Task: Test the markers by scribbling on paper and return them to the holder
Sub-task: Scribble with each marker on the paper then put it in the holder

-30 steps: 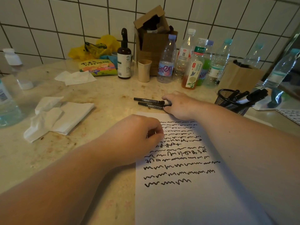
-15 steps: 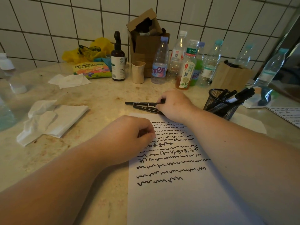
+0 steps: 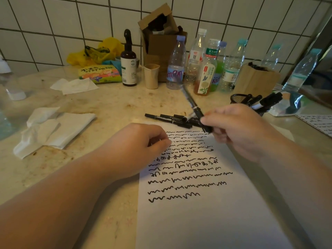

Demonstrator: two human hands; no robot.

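One marker held above the paper, others on the counter and in the holder

One black marker [image 3: 195, 107] is pinched in the curled fingers of the right hand [image 3: 237, 130], above the top edge of the paper [image 3: 206, 218]. Its long axis is tilted, running from the fingers up and away to the left, with the far end pointing toward the bottles [image 3: 206, 69] at the wall. Several loose markers [image 3: 167, 118] are seen lying on the counter [image 3: 107, 105] just beyond the sheet, their long axes roughly parallel to its top edge, tips pointing left. More markers [image 3: 265, 103] are stood slanting in the black mesh holder [image 3: 237, 97], leaning to the right. The left hand [image 3: 136, 148] is rested on the left edge of the sheet, fingers curled into a loose fist; whether anything is held inside cannot be told. Rows of black scribbles [image 3: 186, 169] are marked across the sheet's upper half
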